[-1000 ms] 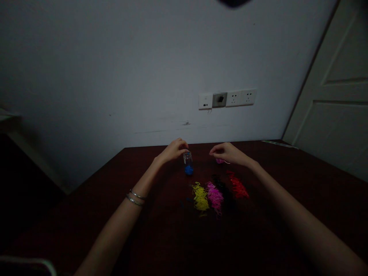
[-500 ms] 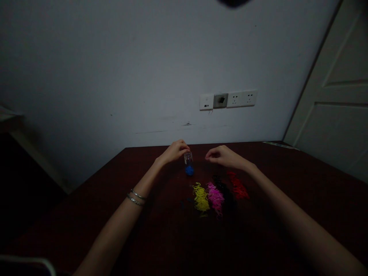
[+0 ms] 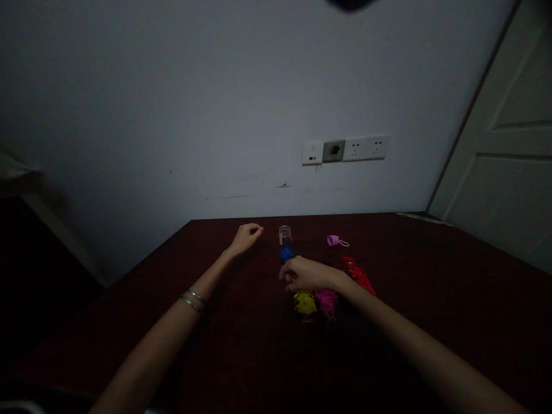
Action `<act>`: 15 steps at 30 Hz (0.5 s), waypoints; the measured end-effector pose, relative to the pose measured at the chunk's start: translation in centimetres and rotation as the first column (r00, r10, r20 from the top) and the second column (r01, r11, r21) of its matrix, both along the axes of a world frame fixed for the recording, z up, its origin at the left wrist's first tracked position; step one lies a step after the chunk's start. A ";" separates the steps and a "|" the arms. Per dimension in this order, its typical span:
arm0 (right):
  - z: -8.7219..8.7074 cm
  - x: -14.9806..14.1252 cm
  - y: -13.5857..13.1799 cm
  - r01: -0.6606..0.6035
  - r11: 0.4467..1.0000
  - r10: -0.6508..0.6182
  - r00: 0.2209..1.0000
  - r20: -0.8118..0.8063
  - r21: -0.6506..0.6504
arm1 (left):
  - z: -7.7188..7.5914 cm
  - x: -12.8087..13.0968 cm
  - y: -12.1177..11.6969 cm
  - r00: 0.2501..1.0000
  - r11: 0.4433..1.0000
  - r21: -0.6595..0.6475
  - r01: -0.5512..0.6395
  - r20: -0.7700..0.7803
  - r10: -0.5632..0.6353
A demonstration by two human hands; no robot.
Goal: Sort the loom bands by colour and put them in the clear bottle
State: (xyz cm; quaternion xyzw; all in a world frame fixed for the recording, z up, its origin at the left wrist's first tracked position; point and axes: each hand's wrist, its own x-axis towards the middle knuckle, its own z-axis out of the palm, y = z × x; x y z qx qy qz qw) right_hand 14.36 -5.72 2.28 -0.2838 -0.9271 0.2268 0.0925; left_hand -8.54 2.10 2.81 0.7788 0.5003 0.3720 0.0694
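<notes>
A small clear glass jar [image 3: 285, 234] stands upright with its mouth uncovered and blue rubber bands [image 3: 286, 253] in its bottom. To its left, apart from it, my left hand [image 3: 246, 237] hovers with fingers pinched together and nothing visible in them. My right hand [image 3: 304, 272] is just in front of the jar, bent over the far end of a pile of yellow rubber bands [image 3: 305, 303], its fingertips closed on a bit of yellow. Beside that pile lie pink rubber bands [image 3: 326, 303], partly under my wrist. The black pile is mostly hidden by my right hand and forearm.
Red rubber bands [image 3: 359, 273] lie right of my right wrist. Behind them rests a pink cap [image 3: 333, 240] with a loop. The dark red table [image 3: 241, 333] meets a wall with sockets [image 3: 364, 148]; a door [image 3: 509, 172] is at the right.
My left hand has let go of the jar and moved left. My right hand has come down toward me and left, onto the yellow bands. The pink cap now shows on the table.
</notes>
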 end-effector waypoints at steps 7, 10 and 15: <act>-0.3 -1.1 -1.3 -0.001 0.999 -0.005 0.990 0.143 0.041 | -6.3 -3.8 1.2 0.986 0.974 -0.162 -0.160 0.018 0.165; -0.5 -1.3 -1.5 -0.009 1.000 0.004 0.985 0.172 0.025 | -7.0 -4.0 1.5 0.981 0.967 -0.169 -0.190 0.013 0.195; -1.2 -1.7 -1.5 -0.015 1.000 0.011 0.980 0.199 0.019 | -6.9 -3.4 1.5 0.983 0.964 -0.194 -0.183 -0.027 0.181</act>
